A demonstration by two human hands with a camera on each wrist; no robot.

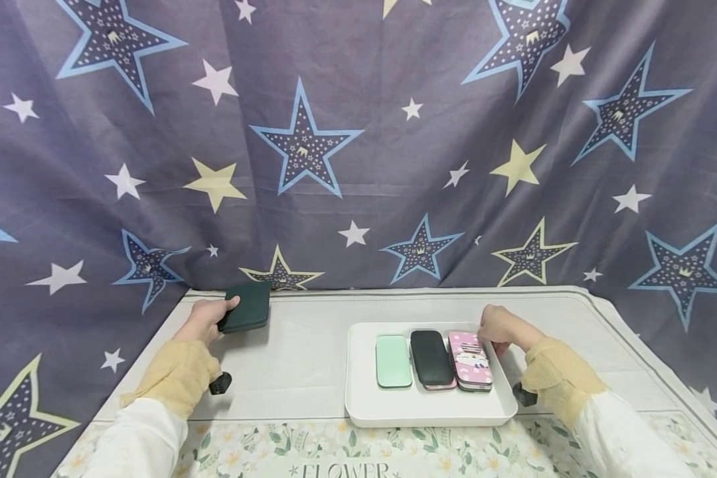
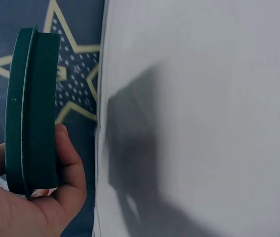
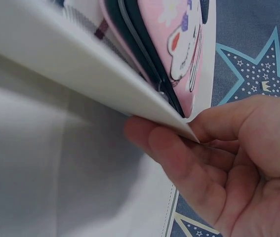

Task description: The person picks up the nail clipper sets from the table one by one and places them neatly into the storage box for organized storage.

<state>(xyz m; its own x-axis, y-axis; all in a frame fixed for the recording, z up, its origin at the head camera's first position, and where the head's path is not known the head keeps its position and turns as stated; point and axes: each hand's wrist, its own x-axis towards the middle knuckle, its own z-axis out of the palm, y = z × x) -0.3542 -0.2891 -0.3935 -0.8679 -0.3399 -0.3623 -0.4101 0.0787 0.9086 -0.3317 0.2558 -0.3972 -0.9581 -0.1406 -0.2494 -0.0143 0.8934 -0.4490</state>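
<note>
My left hand (image 1: 208, 317) holds a dark green, flat, square box (image 1: 246, 307) above the table's far left, thumb on its top face. In the left wrist view the green box (image 2: 31, 113) stands on edge, with a seam ridge along its side. My right hand (image 1: 502, 326) pinches the right rim of a white tray (image 1: 358, 398); fingers lie under the rim in the right wrist view. Inside the tray lie a mint green case (image 1: 393, 362), a black case (image 1: 431, 357) over a partly hidden pink one, and a pink cartoon zip case (image 1: 471, 358) atop another case.
A pale table cover (image 1: 305, 372) lies beneath, with a flower-printed strip (image 1: 245, 445) at the near side. Behind the table hangs a grey-blue star curtain (image 1: 358, 133). Black devices (image 1: 220, 383) are strapped at both wrists.
</note>
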